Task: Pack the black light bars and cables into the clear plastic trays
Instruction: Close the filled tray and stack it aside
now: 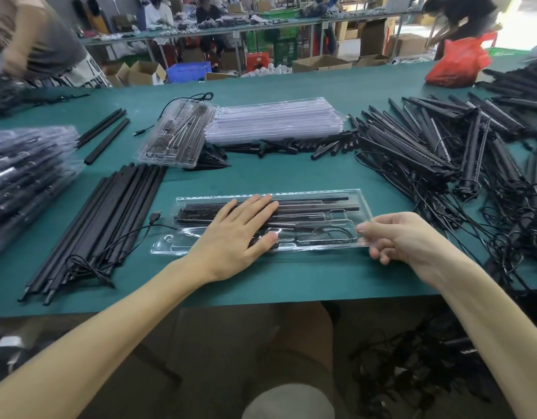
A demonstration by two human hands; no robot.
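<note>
While the left hand point(231, 237) presses flat-fingered on the light bars point(315, 204), right hand point(406, 237) fingers curl at the clear tray point(170, 251), hold unclear. Flimsy-looking: lift both ends.

Crowded workshop beyond a green-topped table point(291, 179), with seated people point(160, 13) at a long workbench point(291, 24) across the back, open cardboard boxes point(321, 63), a blue crate point(188, 71) and a green crate point(285, 49) standing around its legs, and bright daylight point(524, 19) glaring in at the far right

Bright even indoor light, glare top right, blurred bowed edges
</note>
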